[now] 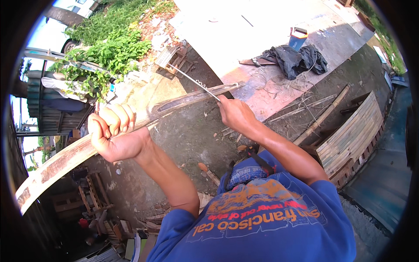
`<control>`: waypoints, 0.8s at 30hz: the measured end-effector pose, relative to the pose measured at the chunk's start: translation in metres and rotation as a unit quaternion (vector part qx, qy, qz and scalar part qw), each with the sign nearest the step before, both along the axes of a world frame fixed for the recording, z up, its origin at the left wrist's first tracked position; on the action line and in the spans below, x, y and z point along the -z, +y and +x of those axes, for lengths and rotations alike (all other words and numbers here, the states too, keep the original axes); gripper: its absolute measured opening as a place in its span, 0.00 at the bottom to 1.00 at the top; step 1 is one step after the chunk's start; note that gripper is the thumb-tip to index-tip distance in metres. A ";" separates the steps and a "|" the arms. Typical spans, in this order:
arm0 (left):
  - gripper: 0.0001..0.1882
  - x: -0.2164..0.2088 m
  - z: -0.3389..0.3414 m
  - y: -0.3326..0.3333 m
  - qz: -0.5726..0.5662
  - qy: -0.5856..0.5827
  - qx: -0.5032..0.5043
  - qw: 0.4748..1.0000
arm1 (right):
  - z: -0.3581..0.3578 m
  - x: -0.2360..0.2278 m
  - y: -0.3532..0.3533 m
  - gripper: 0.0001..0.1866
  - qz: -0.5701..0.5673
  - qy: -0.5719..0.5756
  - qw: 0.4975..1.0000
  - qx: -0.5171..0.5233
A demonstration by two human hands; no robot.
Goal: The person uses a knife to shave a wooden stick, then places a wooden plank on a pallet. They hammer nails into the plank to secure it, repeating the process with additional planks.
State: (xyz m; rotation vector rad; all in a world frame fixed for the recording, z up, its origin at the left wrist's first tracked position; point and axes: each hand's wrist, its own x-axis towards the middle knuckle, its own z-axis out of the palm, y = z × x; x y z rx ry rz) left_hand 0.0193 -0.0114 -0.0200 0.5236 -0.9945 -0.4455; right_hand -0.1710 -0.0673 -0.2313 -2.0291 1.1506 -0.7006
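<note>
Blue cloth of the person's T-shirt (pixel 270 231) lies nearest the camera, below both hands. The left hand (pixel 118 135) has its fingers wrapped tightly around a long, bowed wooden strip (pixel 163 108), whose long axis runs from down-left of those fingers, through the grip, to an end up and right by the counter (pixel 267 102). The right hand (pixel 238 114) has its fingers closed about the near end of a thin, pale rod (pixel 192 80), which slants away up-left from them and crosses the strip in view — whether the two touch, one cannot tell. The right fingers are the nearer to that crossing.

Behind the rod's far tip shows a small wooden stool (pixel 166 56). Up-right of the right fingers, the counter bears a crumpled black bag (pixel 297 63) and, just beyond, a blue box (pixel 297 41) — contents unclear. Farther right of them sits a slatted crate (pixel 349 126), its inside mostly hidden.
</note>
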 end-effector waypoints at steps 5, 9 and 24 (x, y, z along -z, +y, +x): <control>0.21 0.000 0.013 -0.002 -0.004 0.009 0.015 1.000 | -0.005 0.029 -0.021 0.11 0.017 0.021 1.000 -0.014; 0.21 0.002 0.019 -0.003 0.009 0.017 0.006 1.000 | -0.009 0.057 -0.034 0.11 0.056 0.068 0.995 0.054; 0.19 -0.001 0.049 -0.033 0.013 0.052 -0.038 0.998 | -0.020 0.093 -0.053 0.12 0.024 0.003 0.999 -0.043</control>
